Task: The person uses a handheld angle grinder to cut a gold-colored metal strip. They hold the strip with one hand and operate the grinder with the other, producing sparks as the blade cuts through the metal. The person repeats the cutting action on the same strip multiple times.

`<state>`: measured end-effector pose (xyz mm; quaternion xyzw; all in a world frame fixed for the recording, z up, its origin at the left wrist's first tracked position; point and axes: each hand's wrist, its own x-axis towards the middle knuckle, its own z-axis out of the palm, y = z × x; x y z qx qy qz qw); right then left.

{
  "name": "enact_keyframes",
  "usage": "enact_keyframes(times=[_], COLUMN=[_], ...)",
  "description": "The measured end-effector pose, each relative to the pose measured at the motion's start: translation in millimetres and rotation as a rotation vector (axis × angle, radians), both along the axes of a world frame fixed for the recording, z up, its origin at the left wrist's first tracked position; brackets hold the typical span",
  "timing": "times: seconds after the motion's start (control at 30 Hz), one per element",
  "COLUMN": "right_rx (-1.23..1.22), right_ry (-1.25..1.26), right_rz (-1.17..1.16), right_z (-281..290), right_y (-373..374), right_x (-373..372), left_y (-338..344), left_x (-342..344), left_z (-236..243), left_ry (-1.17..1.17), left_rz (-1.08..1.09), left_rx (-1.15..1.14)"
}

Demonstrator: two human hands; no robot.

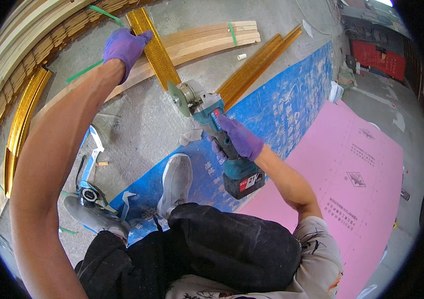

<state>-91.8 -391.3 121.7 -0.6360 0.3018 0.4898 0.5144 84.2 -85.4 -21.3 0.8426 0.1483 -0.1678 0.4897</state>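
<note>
My left hand (122,50), in a purple glove, is closed around the edge of a gold patterned trim strip (153,47) near its far end. In my right hand (242,138), also gloved in purple, is a teal and black cordless angle grinder (211,110), gripped by its body. A battery (244,182) sits at the grinder's near end. The grinder's thin cutting disc (178,98) is right by the near end of the gold strip; whether they touch I cannot tell. Part of the strip's edge is hidden by my left fingers.
Pale wooden strips (212,40) tied with green band lie behind. More gold trim (256,65) rests at right, another piece (25,119) at left. A blue sheet (291,84) and pink board (356,164) cover floor. A tape measure (89,193) lies by my left shoe.
</note>
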Motion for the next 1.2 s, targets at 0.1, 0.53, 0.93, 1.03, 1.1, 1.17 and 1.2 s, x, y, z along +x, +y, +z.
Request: enact_keyframes(times=[0.1, 0.53, 0.93, 1.03, 1.1, 1.17, 1.2], right_rx=[0.023, 0.041, -0.052, -0.041, -0.031, 0.020, 0.044], right_ry=[0.025, 0.030, -0.031, -0.011, -0.017, 0.000, 0.008], right_rz=[-0.022, -0.028, 0.024, 0.009, 0.042, -0.067, -0.121], right_z=[-0.2, -5.5, -4.3, -5.3, -7.9, -2.1, -0.3], right_y=[1.6, 1.9, 6.2, 6.9, 2.7, 11.3, 14.4], right_x=[-0.2, -0.7, 2.6, 3.7, 5.1, 7.2, 7.9], left_y=[0.5, -0.4, 0.7, 1.9, 0.5, -2.1, -2.6], left_x=[0.5, -0.5, 0.0, -0.4, -0.3, -3.4, -4.2], left_z=[-0.7, 3.2, -1.5, -0.1, 11.5, 17.6, 19.7], left_ry=[0.000, -0.024, -0.013, -0.006, 0.010, 0.014, 0.015], left_rz=[-0.005, -0.013, 0.003, 0.012, -0.012, 0.018, 0.033], left_rx=[0.002, 0.020, 0.017, 0.000, 0.054, 0.001, -0.025])
